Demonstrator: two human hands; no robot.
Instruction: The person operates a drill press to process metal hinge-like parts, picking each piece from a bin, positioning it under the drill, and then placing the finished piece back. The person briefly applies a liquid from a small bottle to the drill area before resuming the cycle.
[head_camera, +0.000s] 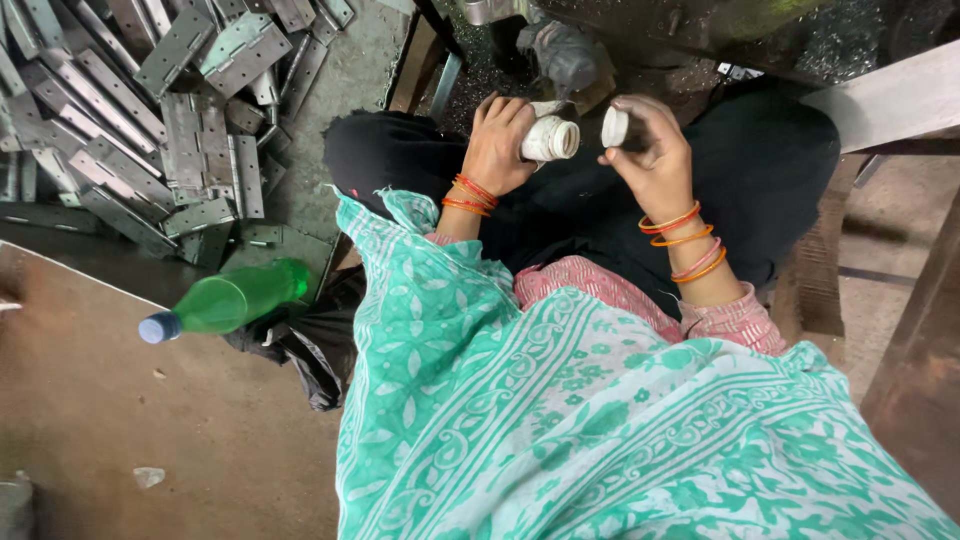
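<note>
Head view. Left hand (498, 145) wraps closed around one small white jar (551, 139), lying sideways with its open mouth toward 3 o'clock, just above frame centre. Right hand (650, 155) pinches one white lid (614, 126) in its fingertips, just beside the jar's mouth, apart from it. One green bottle (235, 299) with a blue cap lies at 9 o'clock. Many metal hinges (150, 110), too numerous to count, pile at 10 o'clock.

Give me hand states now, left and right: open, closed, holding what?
Left hand: closed around a small white jar, its mouth open toward the right.
Right hand: closed, fingers pinching the white lid, held apart from the jar.
</note>
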